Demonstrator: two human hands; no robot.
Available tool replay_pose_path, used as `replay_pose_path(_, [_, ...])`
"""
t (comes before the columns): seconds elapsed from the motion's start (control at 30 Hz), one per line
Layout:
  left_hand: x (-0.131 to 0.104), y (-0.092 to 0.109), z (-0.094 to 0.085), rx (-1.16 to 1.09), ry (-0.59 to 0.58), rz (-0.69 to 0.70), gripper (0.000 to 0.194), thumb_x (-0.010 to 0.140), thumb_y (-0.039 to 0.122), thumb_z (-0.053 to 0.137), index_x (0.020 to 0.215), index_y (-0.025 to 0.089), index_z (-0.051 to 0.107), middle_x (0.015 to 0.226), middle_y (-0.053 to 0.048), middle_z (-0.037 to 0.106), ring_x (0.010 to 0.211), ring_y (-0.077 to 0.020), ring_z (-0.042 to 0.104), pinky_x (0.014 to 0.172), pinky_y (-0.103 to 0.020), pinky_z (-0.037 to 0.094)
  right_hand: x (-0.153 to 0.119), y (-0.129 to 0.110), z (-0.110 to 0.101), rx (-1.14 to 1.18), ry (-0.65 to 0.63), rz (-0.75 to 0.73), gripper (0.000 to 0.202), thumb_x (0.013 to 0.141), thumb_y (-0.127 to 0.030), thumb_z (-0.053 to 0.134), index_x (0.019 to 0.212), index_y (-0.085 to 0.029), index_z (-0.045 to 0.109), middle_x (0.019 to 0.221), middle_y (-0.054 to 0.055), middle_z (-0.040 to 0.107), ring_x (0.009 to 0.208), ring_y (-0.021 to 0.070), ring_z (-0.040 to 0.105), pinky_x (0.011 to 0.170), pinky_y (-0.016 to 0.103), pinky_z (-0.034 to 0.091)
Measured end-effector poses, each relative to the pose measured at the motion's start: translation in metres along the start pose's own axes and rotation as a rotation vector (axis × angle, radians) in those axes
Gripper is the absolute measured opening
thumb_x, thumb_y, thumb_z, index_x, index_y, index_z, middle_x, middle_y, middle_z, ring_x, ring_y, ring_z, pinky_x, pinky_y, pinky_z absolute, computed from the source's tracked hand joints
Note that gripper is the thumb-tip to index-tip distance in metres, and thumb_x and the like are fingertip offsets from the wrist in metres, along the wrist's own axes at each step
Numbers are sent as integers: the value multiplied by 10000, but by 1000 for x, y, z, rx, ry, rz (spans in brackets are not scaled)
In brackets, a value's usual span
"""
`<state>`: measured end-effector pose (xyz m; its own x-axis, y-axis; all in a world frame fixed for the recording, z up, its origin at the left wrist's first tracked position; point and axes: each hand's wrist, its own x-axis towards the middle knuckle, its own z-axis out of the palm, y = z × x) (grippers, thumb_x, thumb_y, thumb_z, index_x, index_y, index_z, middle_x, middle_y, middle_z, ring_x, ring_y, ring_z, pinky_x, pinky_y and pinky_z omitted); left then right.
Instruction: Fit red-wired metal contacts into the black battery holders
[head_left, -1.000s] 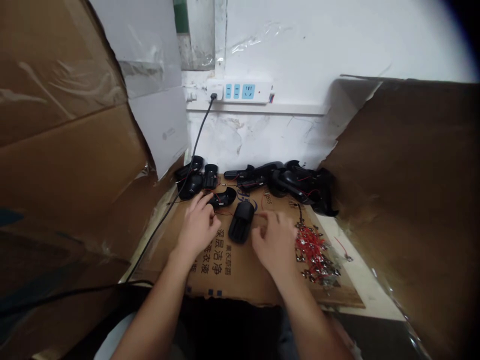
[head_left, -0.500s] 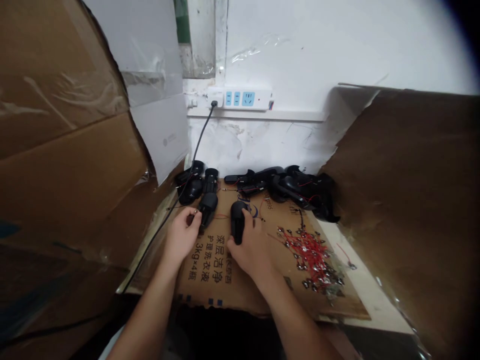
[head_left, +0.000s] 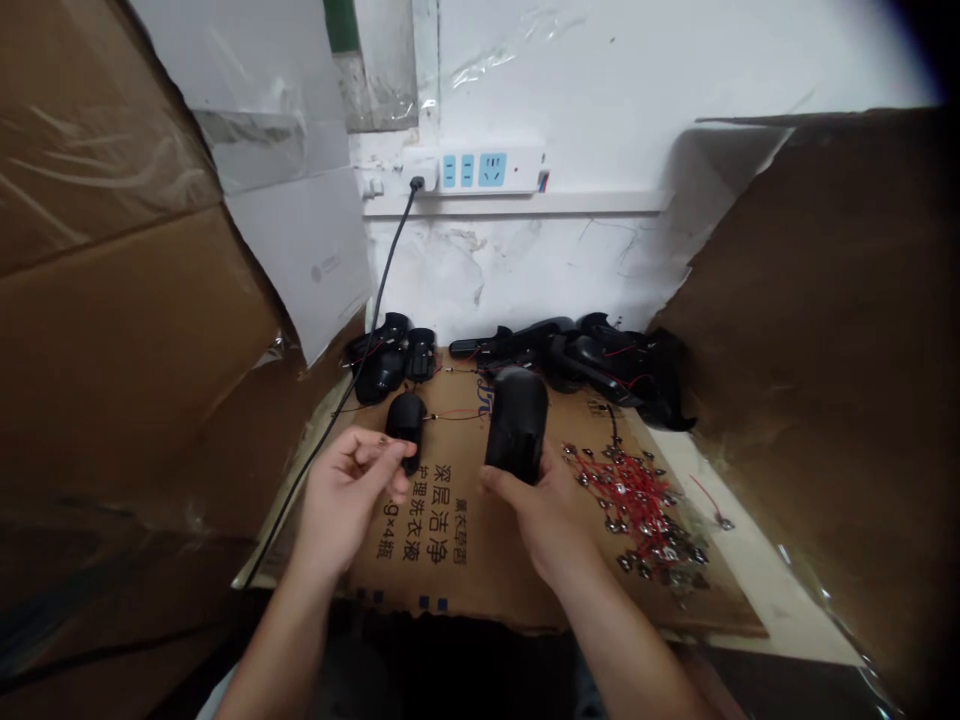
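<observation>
My right hand [head_left: 536,500] grips the lower end of a black plastic housing [head_left: 517,420], raised above the cardboard sheet [head_left: 487,590]. My left hand [head_left: 360,485] is pinched, thumb against fingers, around something too small to make out. Just beyond its fingertips lies a second black housing [head_left: 406,415], partly covered by them. Thin red wires [head_left: 457,413] run from this housing toward the one in my right hand.
More black housings lie along the back, at left [head_left: 382,370] and right [head_left: 600,365]. A pile of small metal parts with red wires [head_left: 637,505] sits on the right. A black cable [head_left: 390,260] runs from the power strip [head_left: 491,170]. Cardboard walls [head_left: 135,330] flank the work surface.
My right hand has lifted its black housing toward the camera and slightly right. My left hand has drawn a little back from the other housing. The view has shifted slightly.
</observation>
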<state>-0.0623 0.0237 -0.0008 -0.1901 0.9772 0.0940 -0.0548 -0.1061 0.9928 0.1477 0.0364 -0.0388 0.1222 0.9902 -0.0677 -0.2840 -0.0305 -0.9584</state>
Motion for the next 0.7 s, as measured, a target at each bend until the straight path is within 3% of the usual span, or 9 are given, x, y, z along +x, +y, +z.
replay_pose_path(0.1, [-6, 1, 13, 7, -131, -74, 483, 807, 395, 947, 1088, 178, 620, 783, -53, 820, 549, -155, 709, 515, -236, 575, -2, 0, 1, 170, -62, 176, 418, 581, -257, 922, 916, -220, 674, 782, -40, 632, 719, 165, 596, 638, 296, 488])
replay_pose_path(0.17, [-8, -1, 21, -17, -193, -105, 503, 809, 410, 944, 1053, 209, 552, 774, -46, 823, 534, -174, 724, 475, -234, 564, -2, -1, 2, 251, -92, 254, 436, 537, -210, 899, 912, -204, 677, 819, -10, 694, 729, 178, 650, 606, 282, 475])
replay_pose_path(0.27, [-10, -6, 28, -6, -258, -107, 415, 879, 425, 886, 942, 202, 542, 744, -36, 803, 545, -147, 716, 483, -201, 539, -2, -2, 4, 323, -124, 274, 466, 559, -191, 839, 1003, -194, 698, 953, 44, 779, 712, 169, 686, 556, 251, 436])
replay_pose_path(0.37, [-11, -8, 32, 18, -328, -103, 322, 935, 413, 837, 936, 174, 621, 706, -15, 763, 574, -115, 694, 530, -186, 537, -5, -2, 7, 338, -138, 262, 434, 630, -271, 919, 980, -187, 677, 896, 36, 771, 656, 134, 652, 541, 232, 430])
replay_pose_path(0.53, [-14, -10, 33, -80, -330, -128, 236, 931, 364, 847, 1026, 162, 770, 891, -52, 810, 707, -139, 764, 595, -202, 580, -8, -3, 11, 335, -20, 224, 607, 566, -308, 1036, 976, -230, 595, 726, -77, 646, 509, 85, 535, 459, 208, 383])
replay_pose_path(0.63, [-16, -9, 30, -196, -321, -218, 208, 927, 320, 840, 1051, 152, 832, 986, -110, 853, 831, -188, 824, 717, -234, 641, -9, -4, 12, 425, 6, 223, 531, 611, -327, 969, 977, -258, 589, 704, -112, 597, 431, 65, 402, 414, 221, 347])
replay_pose_path(0.7, [-17, -7, 29, -325, -354, -284, 259, 919, 318, 817, 1100, 136, 852, 1085, -163, 860, 957, -252, 845, 814, -291, 675, -10, -6, 11, 505, 21, 252, 445, 647, -401, 891, 977, -240, 640, 732, -82, 620, 462, 85, 433, 441, 250, 400])
